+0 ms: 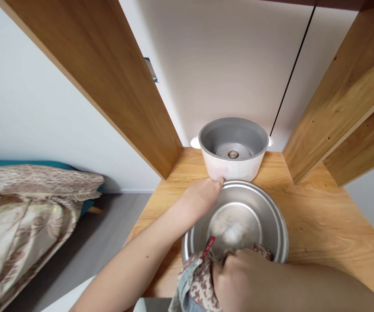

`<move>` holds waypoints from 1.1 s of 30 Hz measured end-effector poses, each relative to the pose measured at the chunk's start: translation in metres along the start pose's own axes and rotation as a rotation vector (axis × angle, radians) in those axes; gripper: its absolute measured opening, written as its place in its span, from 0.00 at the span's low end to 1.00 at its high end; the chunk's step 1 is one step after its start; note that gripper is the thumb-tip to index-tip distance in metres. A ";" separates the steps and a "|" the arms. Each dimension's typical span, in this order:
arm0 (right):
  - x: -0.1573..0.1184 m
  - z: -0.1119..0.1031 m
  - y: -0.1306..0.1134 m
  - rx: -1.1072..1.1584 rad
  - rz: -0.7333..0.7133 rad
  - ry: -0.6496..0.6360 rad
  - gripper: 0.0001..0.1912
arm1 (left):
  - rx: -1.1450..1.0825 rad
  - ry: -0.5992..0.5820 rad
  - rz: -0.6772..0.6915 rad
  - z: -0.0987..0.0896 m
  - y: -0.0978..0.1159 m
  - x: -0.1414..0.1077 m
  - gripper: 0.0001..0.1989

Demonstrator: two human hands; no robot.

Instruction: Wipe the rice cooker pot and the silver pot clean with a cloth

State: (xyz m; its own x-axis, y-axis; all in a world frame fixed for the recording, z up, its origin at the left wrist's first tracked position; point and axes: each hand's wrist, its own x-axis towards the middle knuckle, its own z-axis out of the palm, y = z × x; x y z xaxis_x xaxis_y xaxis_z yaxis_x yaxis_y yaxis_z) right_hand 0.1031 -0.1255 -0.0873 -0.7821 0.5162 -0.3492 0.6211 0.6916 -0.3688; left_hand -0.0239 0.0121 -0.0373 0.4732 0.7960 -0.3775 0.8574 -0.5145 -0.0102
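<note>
A metal basin [235, 197] rests on the wooden tabletop, its shiny inside facing up and its floor marked with pale, dull patches. My left hand [206, 193] is closed on the basin's far left rim, thumb at the edge. In my right hand [239, 275] is a bunched cloth [201, 281], brown-and-white patterned with a grey-blue side and a small red tag. This hand presses the cloth at the near side of the basin, and its fingertips are hidden. Just behind the basin stands a white pot-like cooker body [234, 169] with a grey inside.
The wooden tabletop [320, 229] carries the basin and cooker body. Thick wooden posts [109, 78] rise at left and right, with a pale wall [219, 65] behind. A seat draped with patterned fabric [27, 216] stands on the grey floor at left.
</note>
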 end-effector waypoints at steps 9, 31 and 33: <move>-0.007 -0.008 0.001 -0.039 -0.069 -0.044 0.17 | -0.011 -0.009 0.017 0.002 -0.003 0.001 0.21; -0.009 -0.011 0.003 0.006 -0.065 -0.023 0.15 | -0.023 0.036 0.019 0.008 -0.004 0.004 0.21; -0.010 -0.008 0.005 0.023 -0.074 0.007 0.15 | -0.013 0.030 0.025 0.008 -0.004 0.004 0.21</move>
State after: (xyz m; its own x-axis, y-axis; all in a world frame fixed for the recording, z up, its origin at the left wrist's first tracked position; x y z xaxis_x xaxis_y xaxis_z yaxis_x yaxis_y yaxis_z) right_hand 0.1134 -0.1233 -0.0790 -0.8263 0.4677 -0.3139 0.5624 0.7165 -0.4127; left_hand -0.0272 0.0153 -0.0461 0.4999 0.7922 -0.3499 0.8479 -0.5301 0.0111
